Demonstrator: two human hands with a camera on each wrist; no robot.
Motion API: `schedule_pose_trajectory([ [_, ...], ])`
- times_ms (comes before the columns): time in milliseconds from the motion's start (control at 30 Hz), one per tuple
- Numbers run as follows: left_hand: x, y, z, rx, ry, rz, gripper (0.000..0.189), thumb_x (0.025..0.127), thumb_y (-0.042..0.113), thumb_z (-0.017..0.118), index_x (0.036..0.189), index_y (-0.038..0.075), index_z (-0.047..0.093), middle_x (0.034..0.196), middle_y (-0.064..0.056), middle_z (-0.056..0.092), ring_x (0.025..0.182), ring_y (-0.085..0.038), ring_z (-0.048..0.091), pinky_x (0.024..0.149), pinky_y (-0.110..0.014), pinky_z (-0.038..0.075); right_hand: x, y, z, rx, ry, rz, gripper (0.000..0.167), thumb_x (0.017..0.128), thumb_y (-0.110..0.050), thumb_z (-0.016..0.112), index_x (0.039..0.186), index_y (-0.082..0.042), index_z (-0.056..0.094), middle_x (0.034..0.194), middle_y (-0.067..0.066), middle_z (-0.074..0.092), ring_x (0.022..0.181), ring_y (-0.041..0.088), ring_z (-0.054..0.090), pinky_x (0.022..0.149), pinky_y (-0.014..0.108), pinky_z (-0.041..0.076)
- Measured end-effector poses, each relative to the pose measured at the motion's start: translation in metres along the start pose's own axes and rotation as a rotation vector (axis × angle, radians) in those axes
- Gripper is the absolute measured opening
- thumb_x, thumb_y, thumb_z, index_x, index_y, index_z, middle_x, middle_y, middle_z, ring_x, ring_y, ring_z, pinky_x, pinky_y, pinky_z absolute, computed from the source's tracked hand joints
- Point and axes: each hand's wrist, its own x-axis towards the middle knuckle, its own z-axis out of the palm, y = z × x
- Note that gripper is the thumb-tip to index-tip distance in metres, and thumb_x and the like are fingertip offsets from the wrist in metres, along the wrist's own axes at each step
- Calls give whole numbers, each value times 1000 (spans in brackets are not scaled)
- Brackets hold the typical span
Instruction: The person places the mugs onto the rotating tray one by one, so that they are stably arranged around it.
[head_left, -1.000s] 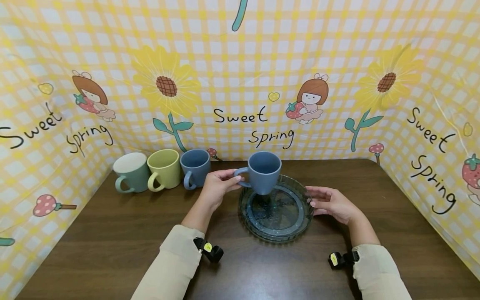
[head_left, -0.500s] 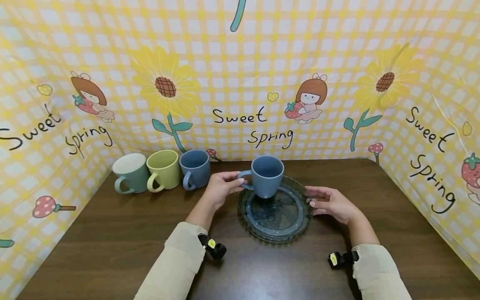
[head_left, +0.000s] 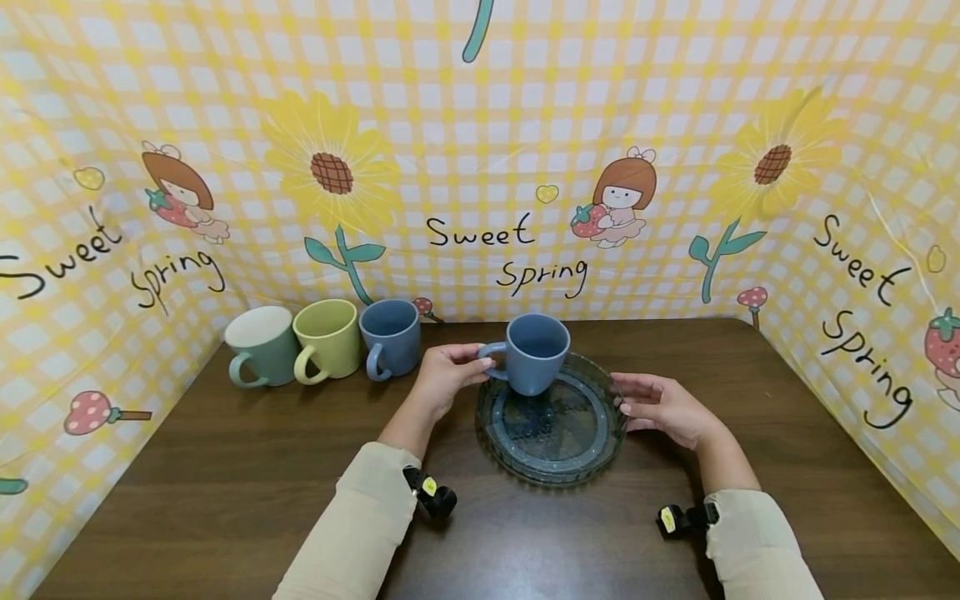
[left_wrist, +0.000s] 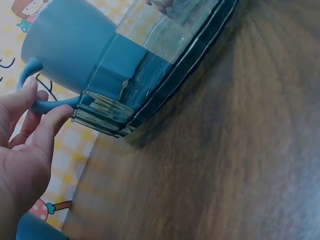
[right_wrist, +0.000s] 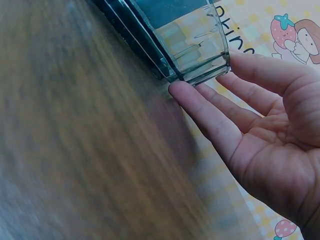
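Note:
A blue mug (head_left: 537,354) stands upright over the back left part of a round clear glass tray (head_left: 555,473). My left hand (head_left: 448,379) pinches the mug's handle between thumb and fingers, with the handle pointing left. In the left wrist view, the lower part of the mug (left_wrist: 70,42) shows through the tray's clear side wall. On the tray's right side, my right hand (head_left: 663,408) touches the rim and wall with extended fingertips. The right wrist view shows those fingers (right_wrist: 210,117) against the outer wall, one fingertip low at the base.
A row of mugs stands at the back left of the wooden table (head_left: 247,483): a green mug with a white inside (head_left: 270,354), a yellow-green mug (head_left: 330,342) and another blue mug (head_left: 393,337). A checked cloth (head_left: 480,150) hangs behind and at both sides.
My left hand has brought the blue mug down and slightly right over the tray, with most of that movement in the first half second. My right hand and the tray stay in place.

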Motion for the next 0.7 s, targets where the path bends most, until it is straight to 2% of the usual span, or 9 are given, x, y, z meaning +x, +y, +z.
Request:
schedule_pose_trajectory([
  [233,1,1,-1,31,20,26,29,83,-10,71,112,-8,69,114,-31,63,82,-15,69,78,-36,60,0,-2,1,-2,0,3,60,95,0,60,144,14,29,144,39,32,113,15,57,83,36,58],
  [367,1,0,-2,77,44,44,29,81,-9,74,110,-7,70,104,-25,67,80,-15,69,76,-37,61,-1,-3,1,-7,0,4,60,95,0,60,144,14,29,144,39,32,114,16,57,83,37,58],
  [467,1,-1,-3,96,51,47,29,81,-9,74,109,-6,71,99,-20,69,81,-16,69,76,-37,61,-1,-3,1,-8,1,4,60,95,0,60,144,14,29,144,39,32,114,17,57,83,37,58],
  [700,2,-2,-5,135,47,23,29,81,-8,75,109,-3,71,103,-20,68,84,-18,70,77,-36,60,-1,-4,1,-24,-3,11,60,95,-1,61,144,14,30,144,39,33,117,22,55,84,38,58],
])
